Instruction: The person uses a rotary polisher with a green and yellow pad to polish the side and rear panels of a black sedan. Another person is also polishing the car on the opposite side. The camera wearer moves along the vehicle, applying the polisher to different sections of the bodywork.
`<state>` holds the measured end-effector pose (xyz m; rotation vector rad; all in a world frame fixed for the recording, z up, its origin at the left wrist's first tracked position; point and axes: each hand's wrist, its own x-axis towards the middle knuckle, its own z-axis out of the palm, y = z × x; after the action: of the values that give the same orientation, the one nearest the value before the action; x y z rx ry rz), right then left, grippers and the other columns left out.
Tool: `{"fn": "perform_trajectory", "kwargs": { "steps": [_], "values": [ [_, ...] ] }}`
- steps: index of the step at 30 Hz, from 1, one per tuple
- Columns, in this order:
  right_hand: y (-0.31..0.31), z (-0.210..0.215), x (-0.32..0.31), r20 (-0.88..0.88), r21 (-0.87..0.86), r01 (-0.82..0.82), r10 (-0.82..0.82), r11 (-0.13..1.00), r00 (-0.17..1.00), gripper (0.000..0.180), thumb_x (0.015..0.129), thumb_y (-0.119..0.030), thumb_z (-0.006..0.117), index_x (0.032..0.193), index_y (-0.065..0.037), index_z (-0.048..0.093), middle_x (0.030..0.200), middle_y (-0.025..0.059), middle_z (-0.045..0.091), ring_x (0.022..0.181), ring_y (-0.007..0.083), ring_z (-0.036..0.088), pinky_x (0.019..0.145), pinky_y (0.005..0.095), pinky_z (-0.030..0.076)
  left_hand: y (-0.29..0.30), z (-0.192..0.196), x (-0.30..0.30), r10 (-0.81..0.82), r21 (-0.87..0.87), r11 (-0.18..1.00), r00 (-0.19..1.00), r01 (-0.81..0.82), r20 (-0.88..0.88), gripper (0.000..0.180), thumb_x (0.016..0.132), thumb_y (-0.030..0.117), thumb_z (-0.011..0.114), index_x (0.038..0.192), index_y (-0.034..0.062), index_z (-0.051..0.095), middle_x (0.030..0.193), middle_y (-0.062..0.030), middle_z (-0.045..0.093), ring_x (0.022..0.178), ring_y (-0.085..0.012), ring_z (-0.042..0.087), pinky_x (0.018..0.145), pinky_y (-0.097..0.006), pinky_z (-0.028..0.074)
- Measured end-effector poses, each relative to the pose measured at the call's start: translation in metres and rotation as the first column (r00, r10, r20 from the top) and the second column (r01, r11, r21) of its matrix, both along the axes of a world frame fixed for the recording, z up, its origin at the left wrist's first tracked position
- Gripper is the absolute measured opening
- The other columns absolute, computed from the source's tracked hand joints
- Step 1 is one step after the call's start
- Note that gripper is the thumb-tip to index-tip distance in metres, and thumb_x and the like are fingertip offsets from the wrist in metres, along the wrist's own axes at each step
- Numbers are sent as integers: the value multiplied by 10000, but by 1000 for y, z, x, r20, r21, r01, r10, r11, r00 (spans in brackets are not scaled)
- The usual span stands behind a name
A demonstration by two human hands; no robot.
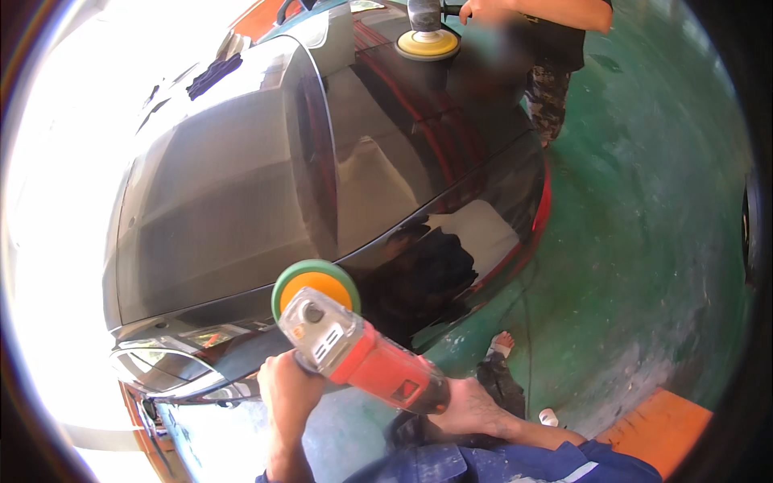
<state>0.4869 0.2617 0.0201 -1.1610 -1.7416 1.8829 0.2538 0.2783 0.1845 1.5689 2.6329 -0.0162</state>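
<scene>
Both my hands are on a red polisher (382, 364) with a silver-grey head and a round orange pad (318, 274) edged in green. My left hand (288, 390) is wrapped round the grip beside the head. My right hand (473, 406) is closed round the dark rear end of the body. The pad sits over the side edge of a glossy dark car (378, 193), just below the rear window (225, 177). Whether it touches the paint I cannot tell.
Across the car, a co-worker (555, 48) holds another polisher with a yellow pad (427, 44) on the bodywork. A dark cloth (213, 76) lies on the roof. The floor (628, 241) is green, with a thin cable (529, 346) on it. An orange surface (656, 431) stands at lower right.
</scene>
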Motion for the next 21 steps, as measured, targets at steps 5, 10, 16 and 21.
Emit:
{"fn": "perform_trajectory", "kwargs": {
  "steps": [5,10,16,21],
  "values": [
    [23,7,67,104,-66,94,-87,993,991,527,775,-177,790,1241,19,642,984,199,744,972,258,737,858,359,554,70,-21,53,-161,-183,971,987,155,-17,203,700,202,743,781,17,750,784,-227,709,783,-402,708,751,-454,574],
    [58,33,120,265,-160,392,-343,906,901,381,756,-192,804,1023,60,701,832,140,733,783,208,723,733,352,559,159,-39,120,-392,-189,899,918,396,60,238,737,212,721,804,-15,742,867,-245,720,806,-386,723,752,-445,580],
    [52,20,131,288,-153,419,-365,895,885,373,746,-207,802,1015,35,710,805,151,731,744,261,725,739,368,564,158,-44,139,-457,-131,874,884,467,99,204,729,184,717,811,-1,743,814,-228,718,787,-382,720,717,-454,572],
    [16,-14,79,54,-10,226,-225,974,973,497,753,-236,775,1192,-29,670,929,227,726,873,393,718,812,425,565,64,-33,76,-215,-85,972,975,218,47,261,720,254,768,800,6,745,750,-240,684,766,-409,697,716,-461,566]
  ]
}}
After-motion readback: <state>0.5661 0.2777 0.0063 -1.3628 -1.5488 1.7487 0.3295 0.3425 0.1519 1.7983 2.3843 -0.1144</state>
